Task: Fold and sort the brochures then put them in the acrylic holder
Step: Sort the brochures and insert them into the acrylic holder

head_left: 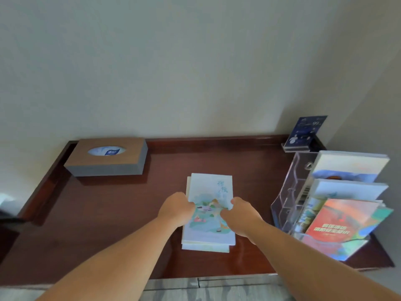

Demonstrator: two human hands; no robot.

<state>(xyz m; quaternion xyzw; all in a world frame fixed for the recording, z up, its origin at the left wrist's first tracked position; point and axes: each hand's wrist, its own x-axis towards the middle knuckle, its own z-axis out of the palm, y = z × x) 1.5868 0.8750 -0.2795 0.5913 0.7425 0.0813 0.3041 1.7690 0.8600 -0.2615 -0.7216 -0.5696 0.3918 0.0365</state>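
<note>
While the stack of brochures [209,237] lies flat near the middle of the dark tabletop [108,213], the person's hands close on it from either side. The left hand [176,206] curls round its left edge and the right hand [240,216] curls over its right edge. The hands are apart, and the illustrated cover shows between them. Whether they pinch only the top brochure or several cannot be told, since the fingertips are hidden.

The acrylic holder [286,198] stands to the right of the stack, near but not touching it. Its tiers already carry brochures, with a red brochure [338,220] in the front pocket. A tissue box [106,161] sits well apart at the back left, and a small blue card [306,132] stands behind the holder.

The step in hand looks like sorting: squaring up or lifting the pale-covered brochures, which appear already folded. Judging by the filled tiers, much of the task seems done. The next move would call for a firm two-sided grip so the sheets do not fan out. The stack would then need lifting clear of the tabletop and tilting to match a slanted pocket before it slides in.
</note>
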